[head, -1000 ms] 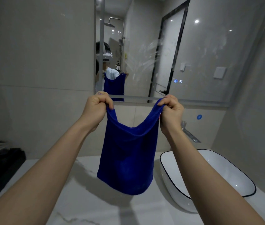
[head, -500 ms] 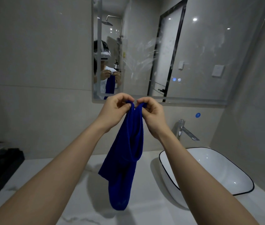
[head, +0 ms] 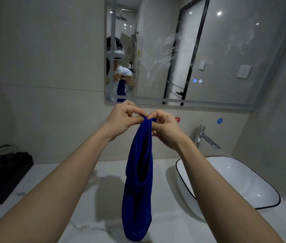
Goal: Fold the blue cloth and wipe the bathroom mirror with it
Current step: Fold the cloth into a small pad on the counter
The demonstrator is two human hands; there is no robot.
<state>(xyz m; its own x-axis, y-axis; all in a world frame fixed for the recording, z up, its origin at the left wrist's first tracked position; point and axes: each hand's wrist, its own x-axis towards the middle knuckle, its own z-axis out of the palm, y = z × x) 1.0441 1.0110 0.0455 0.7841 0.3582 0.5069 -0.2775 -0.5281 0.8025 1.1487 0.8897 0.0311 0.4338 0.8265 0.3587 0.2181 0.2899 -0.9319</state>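
The blue cloth (head: 138, 181) hangs doubled over in a long narrow loop above the marble counter. My left hand (head: 123, 118) and my right hand (head: 165, 127) meet at its top, each pinching a corner, fingertips touching just below the mirror's lower edge. The bathroom mirror (head: 226, 55) fills the wall ahead, streaked with smears near its middle. Its left part reflects me holding the cloth.
A white basin with a black rim (head: 268, 186) stands on the counter (head: 54, 204) at right, with a chrome tap (head: 203, 137) behind it. A black tray with glasses (head: 2, 172) sits at the far left. Red and blue stickers mark the wall under the mirror.
My hands came together from about a cloth's width apart, bringing the two top corners to meet. The cloth went from spread flat to hanging folded in half, now narrower and longer.
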